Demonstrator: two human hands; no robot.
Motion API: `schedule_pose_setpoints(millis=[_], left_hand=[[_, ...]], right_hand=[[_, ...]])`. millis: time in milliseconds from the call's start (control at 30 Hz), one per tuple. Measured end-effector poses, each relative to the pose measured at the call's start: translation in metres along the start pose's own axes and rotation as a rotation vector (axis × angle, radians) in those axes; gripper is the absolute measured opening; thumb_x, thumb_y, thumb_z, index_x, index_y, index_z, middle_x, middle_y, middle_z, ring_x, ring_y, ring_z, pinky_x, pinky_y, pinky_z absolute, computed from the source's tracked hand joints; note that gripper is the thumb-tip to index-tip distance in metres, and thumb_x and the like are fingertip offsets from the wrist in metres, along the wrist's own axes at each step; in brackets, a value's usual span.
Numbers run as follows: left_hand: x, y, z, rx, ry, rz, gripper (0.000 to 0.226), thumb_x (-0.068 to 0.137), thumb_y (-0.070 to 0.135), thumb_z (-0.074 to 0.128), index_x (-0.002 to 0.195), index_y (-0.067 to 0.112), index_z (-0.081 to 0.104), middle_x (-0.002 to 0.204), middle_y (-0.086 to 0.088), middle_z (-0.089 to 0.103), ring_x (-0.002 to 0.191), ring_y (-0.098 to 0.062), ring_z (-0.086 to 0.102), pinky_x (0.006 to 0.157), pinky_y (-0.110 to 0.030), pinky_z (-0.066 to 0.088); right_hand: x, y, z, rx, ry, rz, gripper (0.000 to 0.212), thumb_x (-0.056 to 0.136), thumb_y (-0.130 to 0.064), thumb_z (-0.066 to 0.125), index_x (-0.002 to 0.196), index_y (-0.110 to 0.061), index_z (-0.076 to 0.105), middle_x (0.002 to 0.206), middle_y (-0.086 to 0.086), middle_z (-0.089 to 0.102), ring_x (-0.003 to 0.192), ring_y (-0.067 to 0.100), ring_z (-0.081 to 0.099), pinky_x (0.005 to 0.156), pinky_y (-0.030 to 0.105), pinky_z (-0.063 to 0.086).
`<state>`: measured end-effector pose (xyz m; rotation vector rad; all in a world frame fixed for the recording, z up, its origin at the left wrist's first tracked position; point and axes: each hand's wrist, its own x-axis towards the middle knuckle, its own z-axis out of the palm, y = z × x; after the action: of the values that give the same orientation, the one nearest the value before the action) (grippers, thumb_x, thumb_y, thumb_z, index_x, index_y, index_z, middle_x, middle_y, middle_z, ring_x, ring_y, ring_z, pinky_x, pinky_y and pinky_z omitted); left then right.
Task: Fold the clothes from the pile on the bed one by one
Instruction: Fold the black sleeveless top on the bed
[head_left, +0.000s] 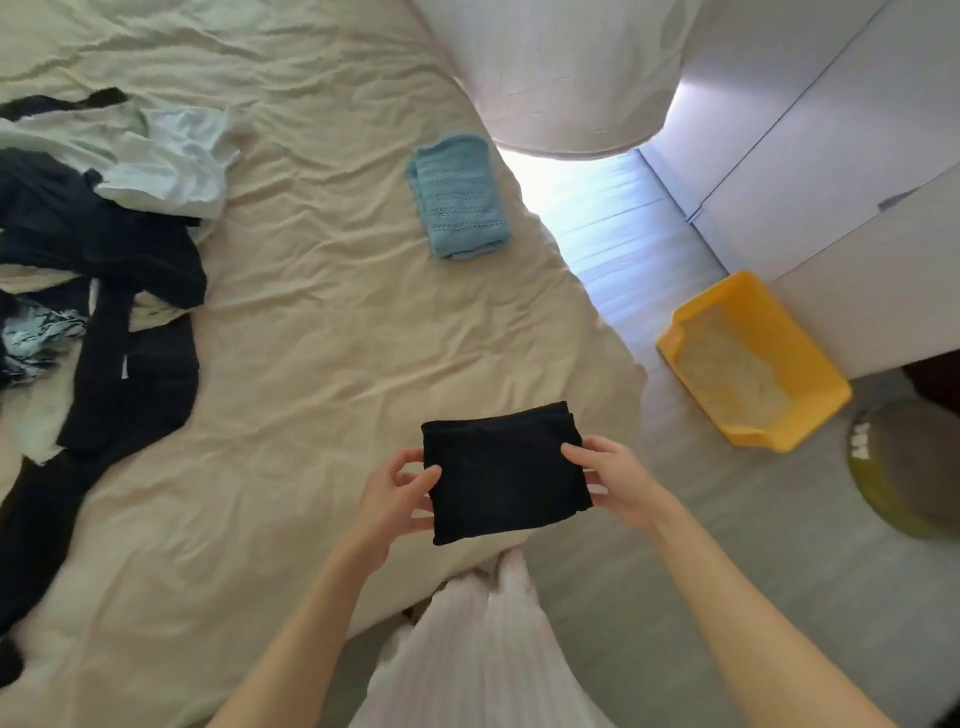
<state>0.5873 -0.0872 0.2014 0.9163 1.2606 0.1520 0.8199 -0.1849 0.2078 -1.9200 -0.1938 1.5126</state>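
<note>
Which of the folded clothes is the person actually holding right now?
The black folded garment, held between the left hand and right hand. The light blue folded knit lies alone farther up the bed.

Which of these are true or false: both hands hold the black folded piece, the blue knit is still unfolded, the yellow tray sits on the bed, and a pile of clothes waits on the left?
1. Both hands hold the black folded garment. True: the left hand grips its left edge and the right hand its right edge.
2. The blue knit piece lies unfolded. False: it lies folded on the bed.
3. The yellow tray sits on the bed. False: it stands on the floor beside the bed.
4. A pile of clothes lies on the left of the bed. True: dark and light pieces are heaped there, unfolded.
</note>
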Motion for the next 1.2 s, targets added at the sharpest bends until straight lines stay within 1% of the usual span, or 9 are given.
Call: schedule_pose_setpoints(millis=[267, 500, 600, 733, 900, 1000, 1033, 1100, 1200], left_hand=[[0.084, 0.025, 0.057, 0.021, 0.032, -0.060, 0.020, 0.097, 0.014, 0.050, 0.117, 0.014, 0.052, 0.096, -0.015, 0.063, 0.074, -0.022, 0.064, 0.055, -0.028, 0.057], [0.185, 0.071, 0.086, 0.007, 0.139, 0.044, 0.022, 0.097, 0.015, 0.050, 0.119, 0.014, 0.053, 0.090, -0.008, 0.063, 0.072, -0.022, 0.062, 0.062, -0.033, 0.057], [0.225, 0.077, 0.100, -0.049, 0.193, 0.034, 0.024, 0.096, 0.015, 0.050, 0.120, 0.012, 0.052, 0.091, -0.009, 0.062, 0.072, -0.021, 0.063, 0.062, -0.033, 0.057], [0.252, 0.063, 0.127, -0.334, 0.263, -0.062, 0.025, 0.097, 0.013, 0.049, 0.121, 0.009, 0.047, 0.109, -0.016, 0.061, 0.084, -0.027, 0.067, 0.061, -0.035, 0.058], [0.249, 0.044, 0.184, -0.787, 0.228, -0.119, 0.022, 0.096, 0.006, 0.045, 0.118, 0.009, 0.050, 0.110, -0.019, 0.062, 0.096, -0.032, 0.067, 0.081, -0.043, 0.057], [0.258, 0.047, 0.198, -0.909, 0.216, -0.169, 0.025, 0.098, 0.011, 0.047, 0.123, 0.012, 0.047, 0.113, -0.019, 0.064, 0.099, -0.029, 0.067, 0.085, -0.041, 0.055], [0.263, 0.047, 0.197, -0.854, 0.231, -0.217, 0.025, 0.098, 0.015, 0.047, 0.123, 0.010, 0.047, 0.113, -0.018, 0.063, 0.097, -0.028, 0.067, 0.084, -0.040, 0.056], [0.268, 0.049, 0.192, -0.516, 0.281, -0.292, 0.028, 0.097, 0.026, 0.049, 0.115, 0.004, 0.052, 0.104, -0.015, 0.065, 0.087, -0.024, 0.066, 0.081, -0.038, 0.055], [0.262, 0.039, 0.182, 0.116, 0.523, -0.123, 0.026, 0.093, 0.034, 0.053, 0.098, 0.008, 0.052, 0.092, -0.002, 0.058, 0.085, -0.020, 0.058, 0.075, -0.033, 0.048]], right_hand=[[0.092, -0.028, -0.050, -0.064, 0.012, -0.001, 0.021, 0.094, -0.021, 0.056, 0.112, -0.011, 0.061, 0.109, 0.006, 0.067, 0.097, 0.021, 0.063, 0.068, 0.029, 0.052], [0.195, -0.085, -0.084, -0.105, -0.019, -0.114, 0.018, 0.093, -0.023, 0.058, 0.107, -0.012, 0.063, 0.100, 0.003, 0.069, 0.086, 0.017, 0.064, 0.063, 0.027, 0.050], [0.242, -0.109, -0.095, -0.189, -0.040, -0.171, 0.017, 0.092, -0.024, 0.059, 0.106, -0.016, 0.062, 0.101, 0.000, 0.068, 0.093, 0.018, 0.064, 0.070, 0.028, 0.052], [0.298, -0.156, -0.092, -0.430, -0.090, -0.268, 0.019, 0.088, -0.022, 0.062, 0.105, -0.014, 0.066, 0.101, 0.001, 0.068, 0.092, 0.013, 0.063, 0.075, 0.024, 0.051], [0.341, -0.208, -0.045, -0.747, -0.261, -0.413, 0.012, 0.085, -0.019, 0.069, 0.096, -0.023, 0.070, 0.081, -0.010, 0.065, 0.077, 0.001, 0.060, 0.075, 0.016, 0.048], [0.358, -0.220, -0.011, -0.945, -0.278, -0.582, 0.026, 0.086, -0.022, 0.066, 0.112, -0.019, 0.068, 0.090, -0.009, 0.063, 0.089, 0.007, 0.058, 0.093, 0.028, 0.046], [0.363, -0.219, -0.005, -1.012, -0.235, -0.643, 0.030, 0.088, -0.024, 0.064, 0.117, -0.021, 0.065, 0.102, -0.005, 0.062, 0.103, 0.013, 0.056, 0.100, 0.034, 0.042], [0.366, -0.206, -0.003, -1.099, -0.071, -0.736, 0.037, 0.091, -0.027, 0.057, 0.128, -0.023, 0.056, 0.127, 0.001, 0.052, 0.123, 0.020, 0.044, 0.108, 0.040, 0.031], [0.347, -0.162, -0.019, -0.941, 0.166, -0.940, 0.040, 0.093, -0.024, 0.049, 0.132, -0.014, 0.053, 0.134, 0.006, 0.049, 0.129, 0.024, 0.040, 0.109, 0.043, 0.032]])
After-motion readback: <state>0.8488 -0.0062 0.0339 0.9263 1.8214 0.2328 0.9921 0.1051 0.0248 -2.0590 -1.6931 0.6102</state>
